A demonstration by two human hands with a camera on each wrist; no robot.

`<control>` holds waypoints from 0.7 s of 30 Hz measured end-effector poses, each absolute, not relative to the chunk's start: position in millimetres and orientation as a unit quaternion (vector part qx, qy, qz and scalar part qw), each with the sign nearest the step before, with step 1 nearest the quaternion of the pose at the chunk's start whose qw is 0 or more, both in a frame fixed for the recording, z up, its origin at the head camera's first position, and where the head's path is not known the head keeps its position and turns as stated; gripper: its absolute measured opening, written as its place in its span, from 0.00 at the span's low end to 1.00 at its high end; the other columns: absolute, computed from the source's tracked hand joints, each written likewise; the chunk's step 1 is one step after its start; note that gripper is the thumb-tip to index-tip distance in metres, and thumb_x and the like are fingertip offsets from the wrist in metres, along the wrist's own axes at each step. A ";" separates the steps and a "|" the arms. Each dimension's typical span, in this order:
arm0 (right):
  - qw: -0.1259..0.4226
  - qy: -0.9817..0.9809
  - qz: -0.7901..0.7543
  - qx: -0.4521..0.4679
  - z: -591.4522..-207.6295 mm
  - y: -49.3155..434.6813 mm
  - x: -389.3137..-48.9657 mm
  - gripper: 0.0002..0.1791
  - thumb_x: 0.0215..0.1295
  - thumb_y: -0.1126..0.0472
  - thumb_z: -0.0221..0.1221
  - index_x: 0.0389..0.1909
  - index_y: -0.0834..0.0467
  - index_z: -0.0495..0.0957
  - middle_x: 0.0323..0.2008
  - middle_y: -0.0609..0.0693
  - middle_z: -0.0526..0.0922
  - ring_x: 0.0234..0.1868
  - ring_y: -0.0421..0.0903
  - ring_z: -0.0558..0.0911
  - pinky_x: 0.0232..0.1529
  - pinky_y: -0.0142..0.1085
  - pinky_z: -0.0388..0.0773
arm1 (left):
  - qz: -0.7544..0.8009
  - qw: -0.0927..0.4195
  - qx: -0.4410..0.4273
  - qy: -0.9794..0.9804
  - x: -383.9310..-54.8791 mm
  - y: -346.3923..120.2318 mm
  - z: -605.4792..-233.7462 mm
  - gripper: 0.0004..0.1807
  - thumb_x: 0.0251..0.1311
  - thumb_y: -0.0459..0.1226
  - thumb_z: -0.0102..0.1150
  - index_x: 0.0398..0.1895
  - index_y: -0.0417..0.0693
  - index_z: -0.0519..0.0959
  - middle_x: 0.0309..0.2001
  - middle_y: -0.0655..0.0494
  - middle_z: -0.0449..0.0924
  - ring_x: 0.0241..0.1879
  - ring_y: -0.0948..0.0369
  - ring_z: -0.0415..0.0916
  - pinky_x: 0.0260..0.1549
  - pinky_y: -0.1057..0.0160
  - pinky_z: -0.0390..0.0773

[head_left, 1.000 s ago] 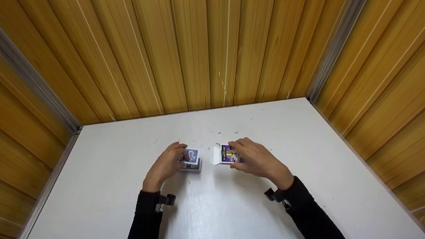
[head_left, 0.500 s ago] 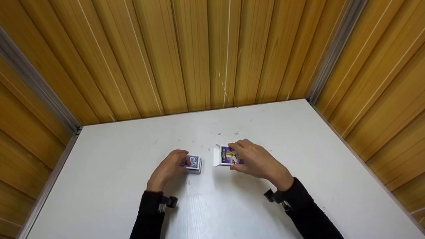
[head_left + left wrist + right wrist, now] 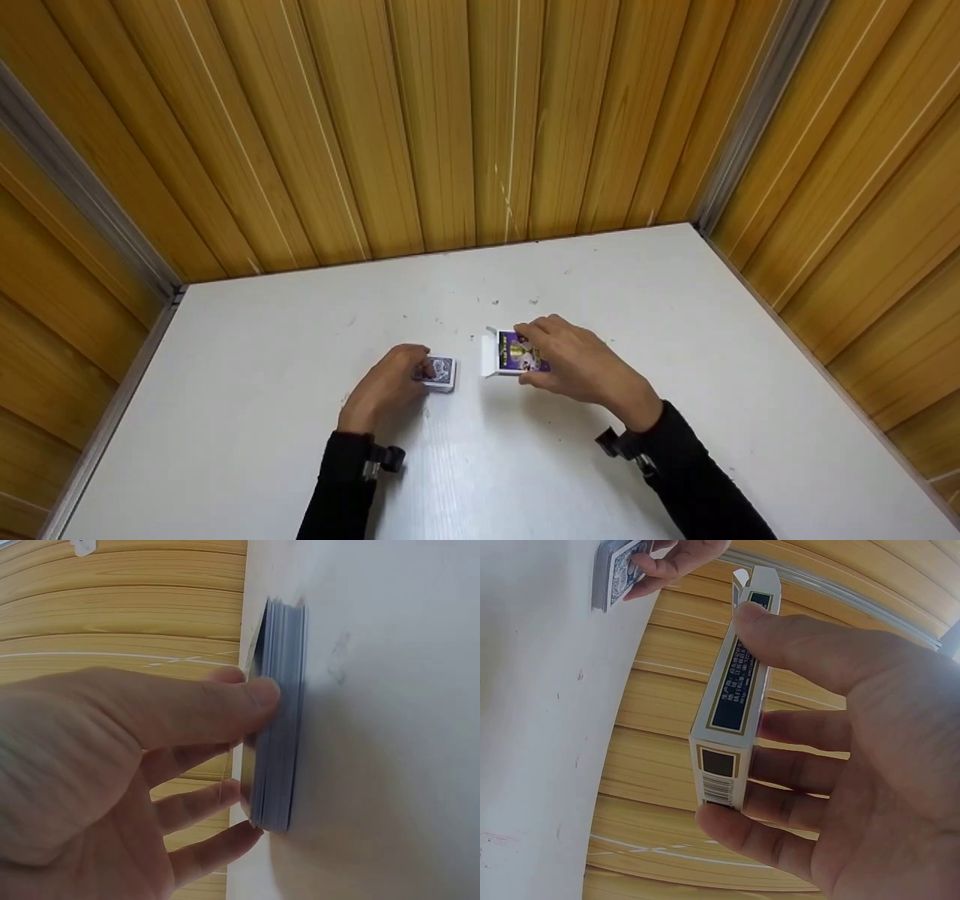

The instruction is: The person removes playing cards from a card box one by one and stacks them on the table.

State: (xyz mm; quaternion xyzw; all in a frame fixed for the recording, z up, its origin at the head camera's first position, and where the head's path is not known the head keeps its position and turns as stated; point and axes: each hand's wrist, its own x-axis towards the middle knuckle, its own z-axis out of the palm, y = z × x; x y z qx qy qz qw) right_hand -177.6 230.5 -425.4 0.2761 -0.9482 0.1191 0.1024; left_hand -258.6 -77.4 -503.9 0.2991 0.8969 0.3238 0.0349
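Two bare hands hold a deck and its box over a white, smooth-topped table [image 3: 225,420], well in from its left and right edges and in front of its back edge. The left hand [image 3: 386,382] has its thumb and fingers curled about the blue-and-white patterned stack of playing cards [image 3: 442,372], gripping it by its sides. Just beyond, toward the table's right edge, the right hand [image 3: 581,360] pinches a purple-fronted, white-edged cardboard box [image 3: 513,352] between thumb and fingers, its white flap [image 3: 488,355] standing open toward the cards; whether the box touches the table cannot be told. Loosely aligned cards could catch on the flap or fan out if the left thumb slackened, and too hard a squeeze from the right might crumple the thin cardboard. The left wrist view shows the stack's layered thickness and a dark gap under its uppermost card, lost from overhead; the right wrist view alone reveals the barcoded end [image 3: 718,784] and dark printed side panel [image 3: 735,690], while the head view shows the purple front.
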 end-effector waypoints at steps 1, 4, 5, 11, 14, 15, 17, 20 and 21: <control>0.102 -0.948 0.120 0.276 -425.2 230.5 -177.8 0.39 0.60 0.48 0.75 0.67 0.63 0.73 0.56 0.58 0.81 0.56 0.51 0.80 0.52 0.44 0.82 | 0.324 0.033 0.303 0.896 -259.4 -77.0 -504.6 0.12 0.50 0.17 0.64 0.31 0.39 0.82 0.54 0.39 0.81 0.60 0.44 0.75 0.64 0.46 0.71; 0.100 -0.948 0.121 0.277 -424.5 230.6 -177.8 0.40 0.60 0.48 0.74 0.67 0.64 0.73 0.57 0.58 0.81 0.56 0.51 0.80 0.52 0.44 0.82 | 0.321 0.034 0.310 0.894 -261.6 -76.2 -506.1 0.13 0.48 0.16 0.63 0.32 0.39 0.82 0.50 0.43 0.82 0.56 0.47 0.76 0.61 0.46 0.74; 0.100 -0.948 0.122 0.278 -424.4 230.6 -177.8 0.40 0.60 0.48 0.74 0.67 0.64 0.73 0.57 0.58 0.81 0.56 0.51 0.80 0.52 0.44 0.82 | 0.322 0.034 0.316 0.892 -262.1 -76.3 -506.1 0.14 0.47 0.15 0.62 0.32 0.39 0.82 0.48 0.44 0.82 0.54 0.48 0.77 0.59 0.47 0.75; 0.104 -0.946 0.123 0.283 -424.1 230.9 -177.4 0.39 0.61 0.49 0.74 0.67 0.64 0.73 0.56 0.58 0.81 0.57 0.52 0.80 0.53 0.45 0.81 | 0.323 0.024 0.337 0.884 -264.6 -76.7 -507.7 0.15 0.45 0.14 0.60 0.31 0.39 0.82 0.40 0.50 0.81 0.43 0.56 0.76 0.47 0.53 0.79; 0.103 -0.946 0.122 0.282 -424.6 230.8 -177.4 0.40 0.61 0.48 0.74 0.67 0.64 0.73 0.56 0.58 0.81 0.57 0.52 0.80 0.52 0.44 0.82 | 0.317 0.016 0.337 0.886 -264.4 -76.6 -509.0 0.15 0.45 0.14 0.61 0.31 0.39 0.83 0.39 0.51 0.82 0.42 0.57 0.77 0.45 0.53 0.80; 0.102 -0.946 0.122 0.281 -424.9 230.7 -177.5 0.40 0.60 0.48 0.74 0.67 0.64 0.73 0.56 0.58 0.81 0.57 0.52 0.80 0.52 0.44 0.81 | 0.316 0.015 0.338 0.887 -264.1 -76.8 -509.5 0.15 0.45 0.14 0.61 0.31 0.39 0.82 0.39 0.51 0.82 0.42 0.56 0.77 0.45 0.53 0.80; 0.099 -0.947 0.124 0.279 -425.5 230.5 -177.6 0.40 0.60 0.49 0.74 0.68 0.64 0.73 0.57 0.58 0.81 0.56 0.51 0.80 0.53 0.45 0.81 | 0.315 0.017 0.336 0.888 -263.6 -77.3 -510.0 0.15 0.46 0.15 0.61 0.31 0.39 0.82 0.41 0.49 0.82 0.44 0.54 0.77 0.47 0.51 0.79; 0.103 -0.947 0.123 0.279 -426.5 230.4 -177.6 0.40 0.60 0.49 0.75 0.67 0.63 0.73 0.56 0.57 0.81 0.56 0.51 0.80 0.52 0.44 0.81 | 0.308 0.031 0.321 0.895 -261.3 -79.5 -508.2 0.15 0.47 0.17 0.60 0.34 0.41 0.82 0.53 0.41 0.80 0.55 0.46 0.77 0.54 0.48 0.77; 0.107 -0.946 0.123 0.281 -426.8 230.4 -177.7 0.39 0.59 0.49 0.75 0.67 0.63 0.73 0.56 0.57 0.81 0.55 0.51 0.80 0.52 0.44 0.82 | 0.307 0.040 0.310 0.899 -260.1 -80.9 -506.6 0.15 0.48 0.18 0.61 0.35 0.42 0.82 0.59 0.39 0.77 0.60 0.44 0.74 0.57 0.47 0.75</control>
